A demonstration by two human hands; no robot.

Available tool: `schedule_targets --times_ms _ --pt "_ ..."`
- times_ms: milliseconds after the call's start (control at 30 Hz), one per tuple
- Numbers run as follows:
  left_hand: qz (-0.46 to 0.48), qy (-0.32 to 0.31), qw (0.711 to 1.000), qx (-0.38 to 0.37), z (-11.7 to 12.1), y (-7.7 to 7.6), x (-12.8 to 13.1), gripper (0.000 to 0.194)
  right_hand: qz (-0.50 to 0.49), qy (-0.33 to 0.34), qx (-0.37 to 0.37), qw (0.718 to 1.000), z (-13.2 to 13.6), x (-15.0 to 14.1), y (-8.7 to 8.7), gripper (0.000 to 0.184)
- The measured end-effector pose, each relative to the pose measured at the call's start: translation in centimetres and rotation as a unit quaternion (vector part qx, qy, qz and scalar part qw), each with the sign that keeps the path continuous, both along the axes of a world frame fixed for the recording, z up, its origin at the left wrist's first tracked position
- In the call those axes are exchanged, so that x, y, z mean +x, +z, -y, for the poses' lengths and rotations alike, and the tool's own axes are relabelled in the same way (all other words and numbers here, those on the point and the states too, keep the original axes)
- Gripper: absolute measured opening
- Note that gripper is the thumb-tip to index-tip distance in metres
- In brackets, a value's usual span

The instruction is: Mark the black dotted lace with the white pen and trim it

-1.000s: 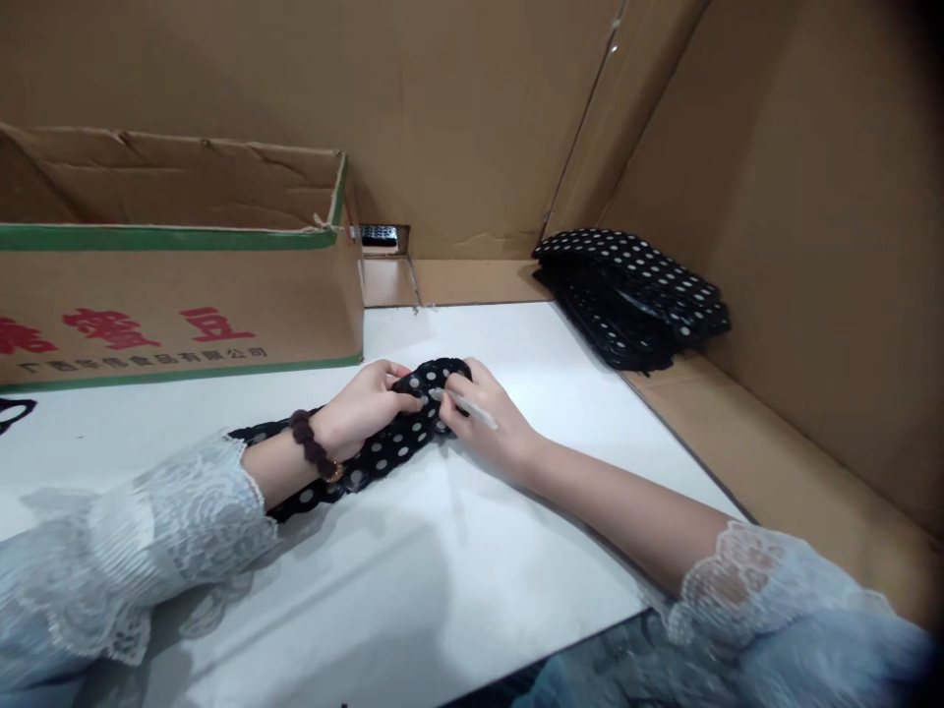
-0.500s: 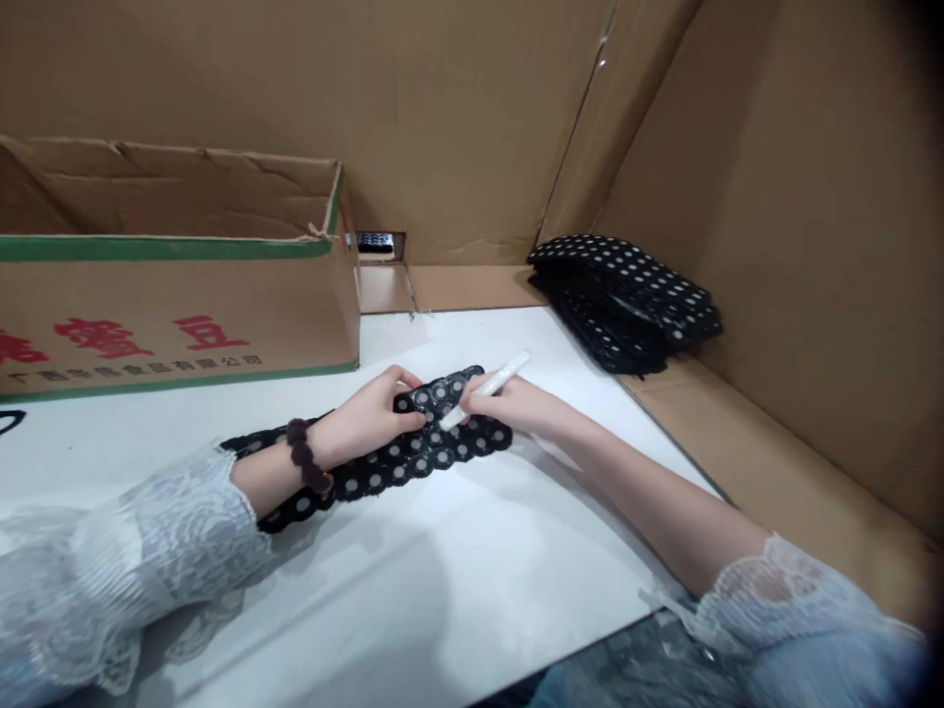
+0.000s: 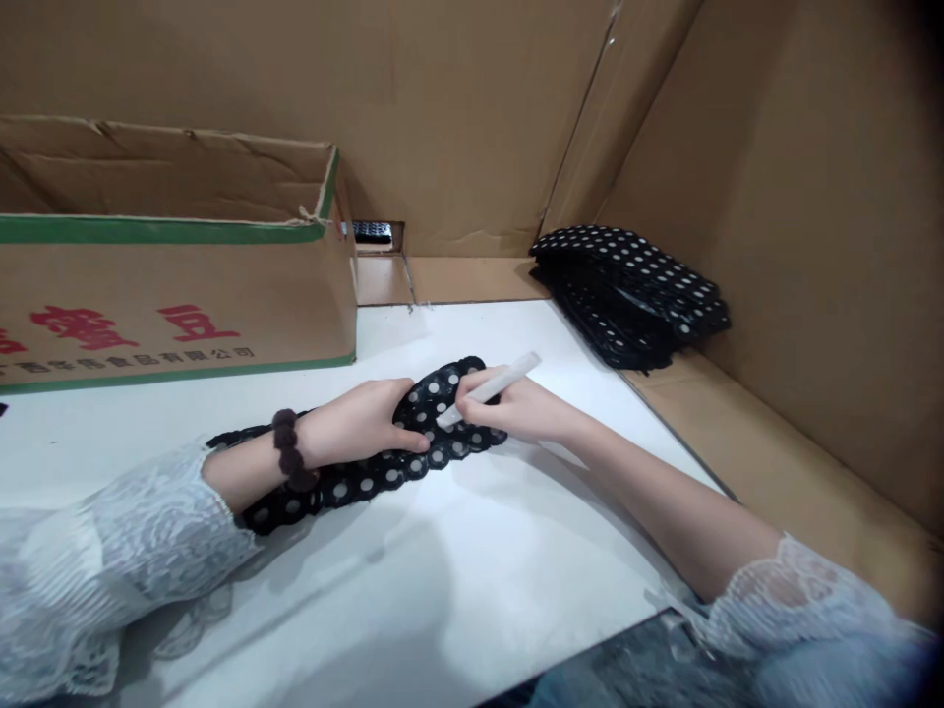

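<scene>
A long black piece with pale round dots and scalloped edges (image 3: pixel 442 456) lies slantwise on the white tabletop. Across its middle lies my left hand (image 3: pixel 361 423), thumb on top and the other fingers hidden over the far side, holding it. The piece bulges a little between the two hands. My right hand (image 3: pixel 508 401) is closed in a pen grip on a white pen-like stick (image 3: pixel 505 378). The stick's lower tip rests at or just above the dotted surface, near my left thumb; I cannot tell whether it touches.
At the left stands an open cardboard box (image 3: pixel 177 285) with green edges and red lettering. A pile of similar black dotted pieces (image 3: pixel 634 295) sits at the back right corner. Tall cardboard walls (image 3: pixel 472 118) enclose the back and right of the white table (image 3: pixel 531 560).
My left hand has shifted slightly and its thumb is lower on the dotted piece, which now bulges more. The stick has moved marginally. The whole view has shifted a little.
</scene>
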State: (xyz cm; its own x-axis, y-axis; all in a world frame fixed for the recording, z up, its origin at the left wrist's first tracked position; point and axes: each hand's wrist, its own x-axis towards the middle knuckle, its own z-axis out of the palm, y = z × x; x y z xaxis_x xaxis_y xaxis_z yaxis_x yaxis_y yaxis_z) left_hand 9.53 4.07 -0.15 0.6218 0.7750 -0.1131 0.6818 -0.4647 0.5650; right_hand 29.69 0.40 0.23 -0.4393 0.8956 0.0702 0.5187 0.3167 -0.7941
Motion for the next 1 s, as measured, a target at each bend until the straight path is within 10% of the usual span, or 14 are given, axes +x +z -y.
schedule_targets --times_ms 400,1000 --pt "-0.024 -0.024 0.993 -0.111 -0.2 0.9 -0.3 0.027 0.078 0.009 0.130 0.988 0.1 -0.5 -0.9 0.013" --pt "0.140 0.127 0.954 -0.234 2.2 0.4 0.3 0.019 0.113 -0.035 0.292 0.949 1.0 -3.1 -3.3 0.013"
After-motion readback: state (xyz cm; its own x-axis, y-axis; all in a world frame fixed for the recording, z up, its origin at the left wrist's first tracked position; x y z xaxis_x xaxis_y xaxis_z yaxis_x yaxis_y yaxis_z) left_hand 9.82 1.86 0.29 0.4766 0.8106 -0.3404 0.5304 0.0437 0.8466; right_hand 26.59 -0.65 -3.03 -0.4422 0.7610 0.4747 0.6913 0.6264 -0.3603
